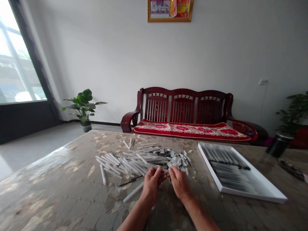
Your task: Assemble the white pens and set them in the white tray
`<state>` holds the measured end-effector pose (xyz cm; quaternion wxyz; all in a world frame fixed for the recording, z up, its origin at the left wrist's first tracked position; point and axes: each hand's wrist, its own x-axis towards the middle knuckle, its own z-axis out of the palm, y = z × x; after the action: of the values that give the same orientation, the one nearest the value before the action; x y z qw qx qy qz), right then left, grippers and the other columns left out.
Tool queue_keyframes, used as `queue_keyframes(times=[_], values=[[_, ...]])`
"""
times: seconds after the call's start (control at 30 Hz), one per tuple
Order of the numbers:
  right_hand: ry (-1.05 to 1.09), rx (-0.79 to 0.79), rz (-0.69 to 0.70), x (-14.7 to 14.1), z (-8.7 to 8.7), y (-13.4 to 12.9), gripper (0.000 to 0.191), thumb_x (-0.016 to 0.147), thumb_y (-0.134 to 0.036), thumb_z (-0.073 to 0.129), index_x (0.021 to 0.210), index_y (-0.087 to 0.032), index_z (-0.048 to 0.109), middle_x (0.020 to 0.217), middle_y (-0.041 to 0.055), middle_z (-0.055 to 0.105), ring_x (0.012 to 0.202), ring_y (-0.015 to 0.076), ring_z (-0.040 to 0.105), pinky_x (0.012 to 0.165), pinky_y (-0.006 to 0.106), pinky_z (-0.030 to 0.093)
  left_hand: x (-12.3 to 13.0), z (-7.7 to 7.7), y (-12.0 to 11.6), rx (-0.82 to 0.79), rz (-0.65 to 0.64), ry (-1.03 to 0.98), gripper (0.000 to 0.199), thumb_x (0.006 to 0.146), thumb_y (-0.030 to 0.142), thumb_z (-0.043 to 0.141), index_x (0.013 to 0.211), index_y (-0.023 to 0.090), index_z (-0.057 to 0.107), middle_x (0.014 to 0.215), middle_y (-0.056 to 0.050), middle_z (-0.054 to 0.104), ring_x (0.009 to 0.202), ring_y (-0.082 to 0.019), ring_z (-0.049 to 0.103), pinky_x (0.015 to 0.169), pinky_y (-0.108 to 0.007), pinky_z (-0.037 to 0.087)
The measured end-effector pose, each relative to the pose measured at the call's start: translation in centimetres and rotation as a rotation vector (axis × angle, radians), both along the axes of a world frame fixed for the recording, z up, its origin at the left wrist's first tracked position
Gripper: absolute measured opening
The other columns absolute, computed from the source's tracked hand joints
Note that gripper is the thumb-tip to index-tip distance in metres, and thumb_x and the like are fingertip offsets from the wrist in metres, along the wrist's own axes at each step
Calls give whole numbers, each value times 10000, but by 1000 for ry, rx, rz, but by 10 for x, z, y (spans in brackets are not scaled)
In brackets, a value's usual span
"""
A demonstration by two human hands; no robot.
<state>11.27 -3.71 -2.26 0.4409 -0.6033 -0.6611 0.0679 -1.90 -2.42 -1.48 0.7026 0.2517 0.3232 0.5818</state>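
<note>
Glossy stone-patterned tabletop stretching ahead; left hand curling closed, perhaps pinching a pen barrel, grip hard to tell; right hand half-closed, pressing against the near edge of a heap of white pen barrels; white tray of pens lying right; red-cushioned wooden bench standing beyond.

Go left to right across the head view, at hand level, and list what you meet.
loose white pen tube → left hand → right hand → white tray of pens → black canister
</note>
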Motion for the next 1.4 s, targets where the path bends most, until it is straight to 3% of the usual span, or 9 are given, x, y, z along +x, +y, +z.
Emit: queue_keyframes(times=[0.2, 0.33, 0.4, 0.53, 0.73, 0.93, 1.07, 1.23, 1.4], values=[[227, -88, 96, 1, 1, 0, 493, 973, -540, 349, 692, -223, 602, 557, 10, 624, 512, 160, 584, 489, 252, 380, 0, 3, 2, -56, 39, -10, 333, 625, 308, 894, 680, 140, 613, 627, -18, 684, 604, -131, 679, 630, -228, 581], [206, -34, 103, 3, 5, -2, 342, 945, -494, 439, 828, -225, 614, 737, 10, 680, 664, 167, 621, 587, 244, 436, 1, 6, 3, -109, 60, -24, 282, 696, 229, 851, 642, 143, 589, 624, -25, 677, 613, -127, 683, 627, -212, 575], [154, -14, 83, 3, 4, -1, 309, 930, -468, 464, 791, -230, 602, 715, 5, 667, 652, 164, 605, 578, 241, 414, 2, 6, 1, -102, 34, -22, 280, 684, 230, 859, 654, 147, 594, 616, -16, 674, 601, -127, 681, 626, -218, 577], [122, -65, 25, 1, 0, 1, 450, 967, -493, 350, 673, -232, 568, 560, -3, 587, 533, 159, 541, 514, 257, 342, 2, 4, 0, -70, 16, -14, 312, 637, 278, 888, 667, 147, 607, 607, -3, 673, 592, -126, 678, 630, -224, 580], [140, -52, 74, 1, 2, 0, 335, 947, -477, 434, 797, -227, 600, 703, -3, 656, 643, 162, 595, 577, 243, 393, 3, 2, 1, -79, 49, -5, 334, 628, 291, 893, 647, 149, 591, 619, -19, 683, 612, -135, 688, 635, -230, 581], [165, -82, 20, 2, 0, 1, 530, 964, -562, 332, 650, -226, 595, 526, 2, 586, 506, 162, 550, 492, 260, 342, 3, 1, 0, -55, 31, 13, 360, 587, 337, 907, 657, 152, 607, 604, -2, 673, 610, -144, 685, 628, -242, 579], [177, -52, 73, 2, 3, 0, 393, 944, -533, 422, 780, -230, 612, 671, -5, 657, 624, 165, 599, 552, 242, 394, 3, 2, 1, -74, 62, 1, 381, 562, 343, 918, 630, 155, 594, 607, -6, 679, 618, -137, 683, 628, -233, 577], [195, -98, 44, 0, 2, 1, 487, 952, -540, 353, 642, -228, 564, 552, 4, 596, 528, 162, 544, 510, 261, 353, 4, 1, 1, -42, 22, 19, 409, 527, 392, 925, 646, 147, 620, 600, -12, 684, 591, -137, 676, 605, -233, 574], [221, -90, 71, 0, 2, 0, 407, 937, -541, 400, 735, -232, 573, 614, -7, 614, 579, 165, 569, 530, 250, 374, 3, 1, 2, -54, 66, 20, 411, 532, 385, 926, 627, 152, 601, 606, -8, 680, 618, -139, 685, 627, -233, 578]])
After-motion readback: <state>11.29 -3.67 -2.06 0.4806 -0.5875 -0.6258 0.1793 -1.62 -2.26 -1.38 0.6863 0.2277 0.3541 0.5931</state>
